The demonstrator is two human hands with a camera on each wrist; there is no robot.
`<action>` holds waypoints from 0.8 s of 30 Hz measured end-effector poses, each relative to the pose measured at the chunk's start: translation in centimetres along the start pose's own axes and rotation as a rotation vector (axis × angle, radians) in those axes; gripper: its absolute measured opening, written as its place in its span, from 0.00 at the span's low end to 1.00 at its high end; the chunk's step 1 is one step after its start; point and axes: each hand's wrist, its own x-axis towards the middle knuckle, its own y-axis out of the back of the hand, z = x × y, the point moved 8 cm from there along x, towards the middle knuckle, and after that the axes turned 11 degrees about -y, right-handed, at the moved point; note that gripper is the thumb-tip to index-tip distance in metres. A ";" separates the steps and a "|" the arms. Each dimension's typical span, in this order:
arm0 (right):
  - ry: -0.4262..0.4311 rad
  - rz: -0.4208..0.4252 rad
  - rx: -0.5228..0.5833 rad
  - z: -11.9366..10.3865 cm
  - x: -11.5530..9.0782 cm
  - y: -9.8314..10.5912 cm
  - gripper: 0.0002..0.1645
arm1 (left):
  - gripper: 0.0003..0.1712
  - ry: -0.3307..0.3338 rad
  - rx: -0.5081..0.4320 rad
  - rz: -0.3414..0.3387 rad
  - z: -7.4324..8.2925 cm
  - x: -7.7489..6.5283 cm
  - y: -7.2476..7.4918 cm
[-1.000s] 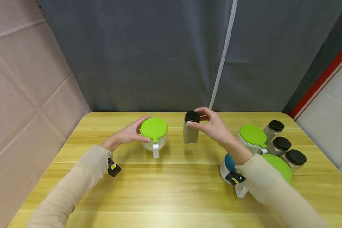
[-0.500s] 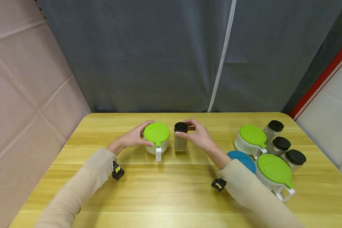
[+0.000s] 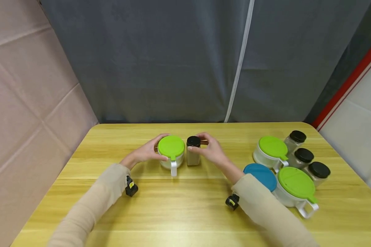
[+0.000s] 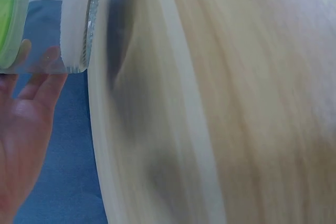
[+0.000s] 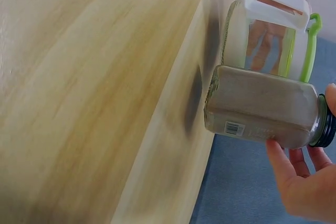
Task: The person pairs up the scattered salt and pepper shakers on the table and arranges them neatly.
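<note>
My left hand (image 3: pixel 146 151) curls round a glass seasoning pot (image 3: pixel 171 146) with a bright green lid and a white handle pointing toward me. In the left wrist view its thick base (image 4: pixel 76 22) shows pale contents. With thumb and fingers, my right hand (image 3: pixel 215 152) holds a square glass spice jar (image 3: pixel 193 158) near its black cap. Greyish powder fills this jar (image 5: pixel 262 106), and a small barcode shows low on one side. Both containers are upright, side by side, close over the table's middle; in the right wrist view the jar overlaps the pot.
At the right of the wooden table (image 3: pixel 173 212) stand two green-lidded pots (image 3: pixel 296 183), a blue-lidded pot (image 3: pixel 261 175) partly behind my right sleeve, and three black-capped jars (image 3: pixel 303 156). A grey curtain (image 3: pixel 157 68) hangs behind the table's far edge.
My right hand has brought the spice jar left and nearer to me, up beside the pot. My left hand has shifted slightly right and nearer with the green-lidded pot.
</note>
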 end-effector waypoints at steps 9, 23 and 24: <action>-0.023 0.000 0.002 0.5 0.6 -0.4 0.32 | 0.51 0.030 0.005 -0.007 -1.0 0.1 0.1; -0.029 0.015 0.000 0.8 1.5 -0.6 0.32 | 0.50 0.085 0.031 0.017 -2.2 0.6 0.9; -0.029 0.016 0.000 0.8 1.6 -0.6 0.32 | 0.50 0.089 0.029 0.019 -2.3 0.6 0.9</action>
